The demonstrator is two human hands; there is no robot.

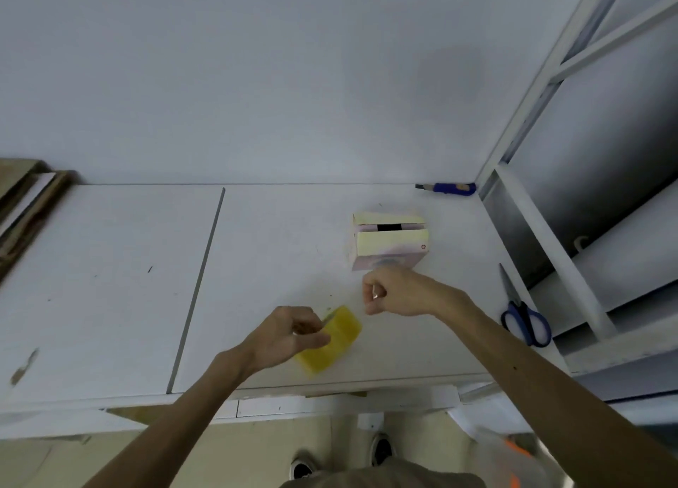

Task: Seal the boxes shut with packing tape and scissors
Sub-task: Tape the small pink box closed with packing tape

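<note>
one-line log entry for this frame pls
phase: taping prep | left grip: holds yellow tape roll | right grip: fingers curled, hold unclear | box: top flaps apart | scissors: on table, untouched

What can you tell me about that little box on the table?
The box is small, pale pink card with yellowish top flaps, not fully shut: a dark gap shows between them. A tiny red mark sits on its front right. It stands on the white table, just beyond the right hand; whether they touch is unclear.
</note>
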